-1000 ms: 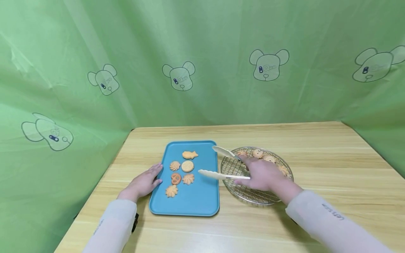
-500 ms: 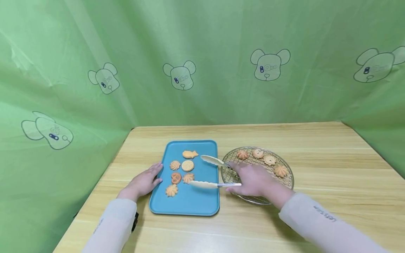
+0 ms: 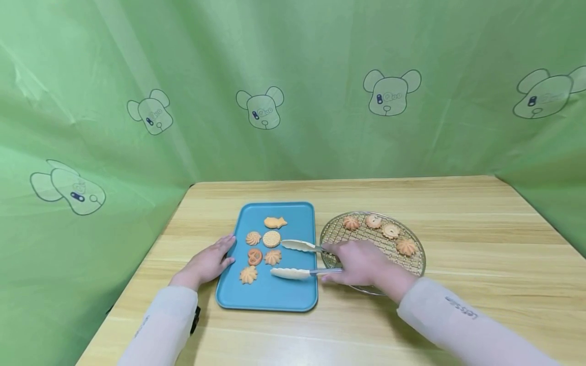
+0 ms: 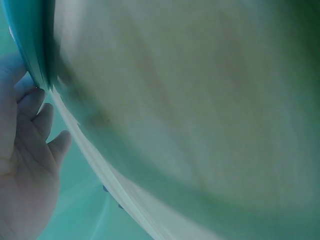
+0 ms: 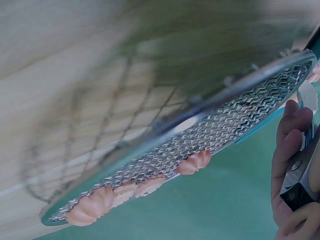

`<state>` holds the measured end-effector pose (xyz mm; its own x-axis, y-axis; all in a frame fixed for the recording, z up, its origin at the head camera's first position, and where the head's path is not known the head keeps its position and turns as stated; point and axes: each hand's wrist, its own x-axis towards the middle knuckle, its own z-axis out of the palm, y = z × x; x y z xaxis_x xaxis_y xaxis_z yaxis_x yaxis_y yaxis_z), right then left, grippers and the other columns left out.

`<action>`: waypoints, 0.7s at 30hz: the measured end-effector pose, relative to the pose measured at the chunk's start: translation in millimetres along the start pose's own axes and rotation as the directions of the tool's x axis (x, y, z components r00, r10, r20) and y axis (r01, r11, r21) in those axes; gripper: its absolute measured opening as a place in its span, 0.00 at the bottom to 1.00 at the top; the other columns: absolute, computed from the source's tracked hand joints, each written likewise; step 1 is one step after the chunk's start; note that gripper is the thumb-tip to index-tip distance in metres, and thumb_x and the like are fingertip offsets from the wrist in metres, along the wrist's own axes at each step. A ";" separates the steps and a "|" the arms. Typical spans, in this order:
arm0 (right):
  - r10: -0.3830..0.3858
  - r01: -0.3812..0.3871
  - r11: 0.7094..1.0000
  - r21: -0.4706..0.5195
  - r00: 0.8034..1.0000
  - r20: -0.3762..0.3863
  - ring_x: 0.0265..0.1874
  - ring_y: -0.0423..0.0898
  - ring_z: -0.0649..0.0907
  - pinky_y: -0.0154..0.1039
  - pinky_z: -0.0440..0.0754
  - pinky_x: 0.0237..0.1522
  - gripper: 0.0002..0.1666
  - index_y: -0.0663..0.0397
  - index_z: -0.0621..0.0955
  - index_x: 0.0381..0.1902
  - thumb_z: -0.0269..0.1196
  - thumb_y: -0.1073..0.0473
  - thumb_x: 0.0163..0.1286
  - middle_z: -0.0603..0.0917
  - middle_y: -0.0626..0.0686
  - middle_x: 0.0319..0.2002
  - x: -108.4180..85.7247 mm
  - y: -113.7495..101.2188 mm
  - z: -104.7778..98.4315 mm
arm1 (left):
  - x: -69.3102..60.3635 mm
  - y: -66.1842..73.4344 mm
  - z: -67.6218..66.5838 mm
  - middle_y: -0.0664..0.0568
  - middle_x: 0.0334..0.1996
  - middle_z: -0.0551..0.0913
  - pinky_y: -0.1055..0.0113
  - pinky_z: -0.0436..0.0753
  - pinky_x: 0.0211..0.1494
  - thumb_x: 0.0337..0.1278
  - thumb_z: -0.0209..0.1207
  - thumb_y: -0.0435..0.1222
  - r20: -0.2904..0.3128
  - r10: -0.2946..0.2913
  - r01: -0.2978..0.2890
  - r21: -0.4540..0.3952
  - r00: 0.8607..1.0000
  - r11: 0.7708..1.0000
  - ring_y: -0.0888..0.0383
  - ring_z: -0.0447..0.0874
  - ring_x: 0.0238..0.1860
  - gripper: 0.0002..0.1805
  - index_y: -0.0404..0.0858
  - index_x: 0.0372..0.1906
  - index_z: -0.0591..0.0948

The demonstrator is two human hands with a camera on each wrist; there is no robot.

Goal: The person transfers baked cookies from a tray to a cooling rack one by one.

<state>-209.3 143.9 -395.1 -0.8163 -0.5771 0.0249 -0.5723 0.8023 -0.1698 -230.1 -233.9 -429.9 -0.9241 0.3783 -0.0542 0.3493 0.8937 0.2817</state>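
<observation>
The right hand [image 3: 359,262] grips spread tongs [image 3: 293,273] over the blue tray [image 3: 256,300] at three o'clock; the left hand [image 3: 208,262], fingers extended, touches it at nine o'clock.

Pale sleeves [image 3: 458,328] bear small dark lettering [image 3: 461,307].

- Tongs [image 3: 299,246]: rear end hidden under the right hand [image 3: 363,263], head view.
- Wire rack [image 3: 383,245]: partly covered by that hand.
- Tray [image 4: 26,30]: cut off, left wrist view.
- Worktop [image 4: 175,100]: blurred there.
- Left sleeve [image 3: 157,325]: lettering too small to read.
</observation>
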 end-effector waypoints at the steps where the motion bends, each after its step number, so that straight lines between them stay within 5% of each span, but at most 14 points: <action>1: -0.006 0.006 1.000 0.001 1.000 -0.002 0.13 0.38 0.66 0.33 0.70 0.14 0.49 0.54 0.73 0.64 0.63 0.28 0.54 0.76 0.42 0.22 0.4 -0.4 0.1 | -0.1 0.2 -0.1 0.40 0.72 0.55 0.49 0.56 0.71 0.69 0.53 0.41 0.000 -0.001 0.001 -0.002 1.000 1.000 0.44 0.51 0.71 0.33 0.31 0.72 0.57; 21: 0.009 -0.009 1.000 0.012 1.000 0.011 0.22 0.38 0.75 0.34 0.73 0.18 0.46 0.50 0.75 0.63 0.64 0.29 0.54 0.85 0.52 0.44 8.2 -8.2 0.1 | 0.8 -1.5 1.2 0.40 0.72 0.55 0.49 0.56 0.71 0.69 0.53 0.41 0.000 0.002 -0.002 0.002 1.000 1.000 0.44 0.51 0.71 0.34 0.31 0.72 0.57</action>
<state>-211.3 132.6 -393.6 -0.8204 -0.5717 0.0127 -0.5642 0.8055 -0.1814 -231.2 -234.6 -431.5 -0.9235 0.3799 -0.0536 0.3513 0.8935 0.2796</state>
